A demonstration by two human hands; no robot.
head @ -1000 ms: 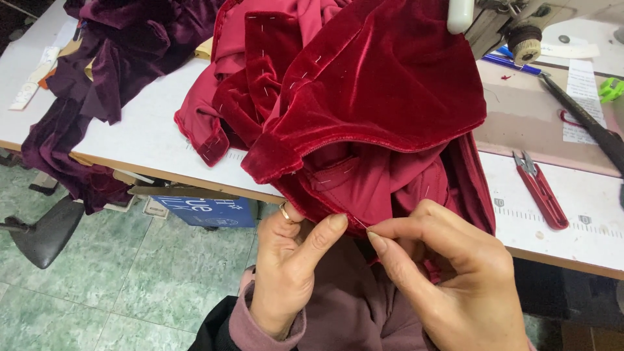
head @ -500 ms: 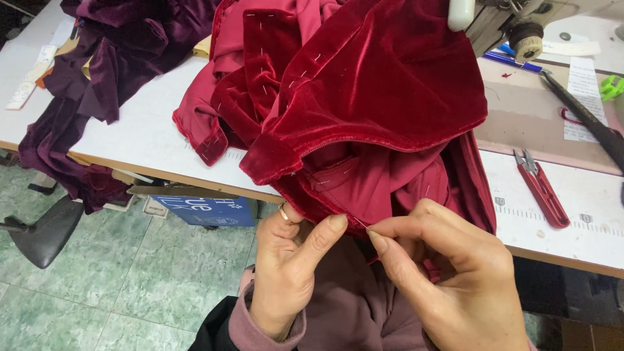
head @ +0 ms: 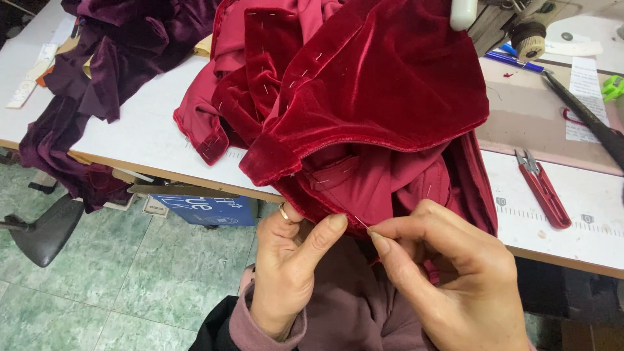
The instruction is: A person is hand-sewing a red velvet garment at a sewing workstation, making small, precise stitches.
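A red velvet garment (head: 383,97) with a satin lining is heaped on the white sewing table (head: 136,143) and hangs over its front edge. Several pins stick out of its seams. My left hand (head: 289,273), with a ring on one finger, pinches the lower hem of the garment between thumb and fingers. My right hand (head: 448,279) meets it at the same spot, its thumb and forefinger closed on a thin pin (head: 361,223) in the hem.
A dark purple velvet piece (head: 97,71) lies at the table's left and droops over the edge. Red thread snips (head: 541,188) rest on the table at right, with a sewing machine (head: 520,26) and a blue pen behind. A black chair (head: 39,227) stands on the green tiled floor.
Both hands stay pinched at the hem; only slight shifts of the fingers and fabric show.
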